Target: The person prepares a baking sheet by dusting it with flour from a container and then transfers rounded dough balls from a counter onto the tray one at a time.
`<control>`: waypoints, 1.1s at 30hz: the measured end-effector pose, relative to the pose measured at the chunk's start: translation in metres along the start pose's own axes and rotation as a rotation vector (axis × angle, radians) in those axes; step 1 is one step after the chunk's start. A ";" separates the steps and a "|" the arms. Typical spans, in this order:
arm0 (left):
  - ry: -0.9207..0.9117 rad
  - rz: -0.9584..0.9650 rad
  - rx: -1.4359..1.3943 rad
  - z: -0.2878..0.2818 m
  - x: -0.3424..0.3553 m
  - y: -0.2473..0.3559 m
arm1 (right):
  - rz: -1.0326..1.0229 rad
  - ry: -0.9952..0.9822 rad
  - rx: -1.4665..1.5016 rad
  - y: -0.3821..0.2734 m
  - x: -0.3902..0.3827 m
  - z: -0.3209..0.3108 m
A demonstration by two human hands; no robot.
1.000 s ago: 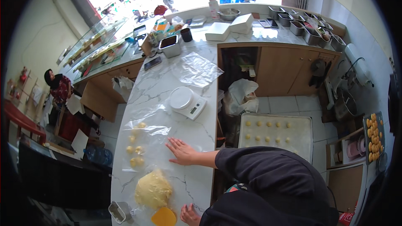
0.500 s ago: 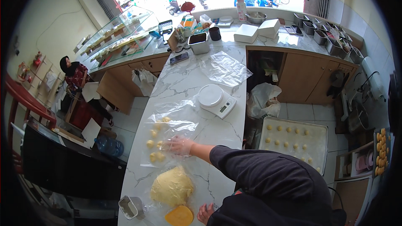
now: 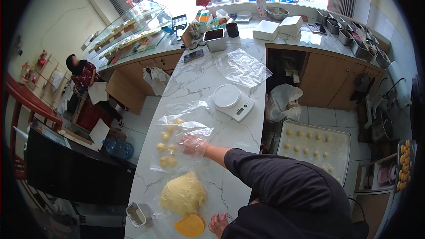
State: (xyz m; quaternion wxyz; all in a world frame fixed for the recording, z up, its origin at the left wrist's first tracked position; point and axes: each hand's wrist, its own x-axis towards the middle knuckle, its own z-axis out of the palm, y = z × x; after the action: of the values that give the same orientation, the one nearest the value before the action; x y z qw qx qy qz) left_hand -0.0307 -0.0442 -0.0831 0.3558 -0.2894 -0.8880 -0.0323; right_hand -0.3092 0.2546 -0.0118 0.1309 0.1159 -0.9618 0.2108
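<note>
Two hands at a white marble counter [image 3: 199, 84], seen from above. Right hand [image 3: 193, 144], in a thin clear glove, stretched forward from a dark sleeve, fingers spread open and flat upon a clear plastic sheet [image 3: 177, 139]; gripping nothing. Small yellow dough balls [image 3: 167, 148] lying on that sheet just left of the palm, some perhaps partly beneath the film, though hard to tell at this size. Left hand [image 3: 218, 223] low in the view at the counter's near edge, fingers loosely open on the surface, just beside an orange-yellow mound [image 3: 190, 225]. Large pale-yellow dough mass [image 3: 183, 193] on plastic between the two hands, touching neither. White kitchen scale [image 3: 233, 101] beyond the right hand, well apart from it. Second crumpled plastic sheet [image 3: 241, 67] farther up the counter. Baking tray [image 3: 313, 150] with rows of formed balls set lower, to the right of the counter. Small rectangular metal container [image 3: 137, 214] at the near left corner.
</note>
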 end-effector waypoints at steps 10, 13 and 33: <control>-0.037 0.065 -0.030 0.011 0.004 0.000 | -0.355 -0.196 -0.048 -0.037 -0.045 -0.028; -0.040 0.060 -0.053 0.015 0.000 0.000 | -0.301 -0.302 -0.044 -0.035 -0.045 -0.026; -0.007 0.003 -0.098 0.010 -0.004 0.010 | 0.018 0.174 0.400 0.007 0.025 0.030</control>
State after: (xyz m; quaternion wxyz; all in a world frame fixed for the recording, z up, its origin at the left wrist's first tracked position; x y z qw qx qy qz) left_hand -0.0291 -0.0353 -0.0950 0.3381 -0.3078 -0.8862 -0.0744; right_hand -0.3409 0.2433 -0.0326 0.1859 0.1122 -0.8869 0.4077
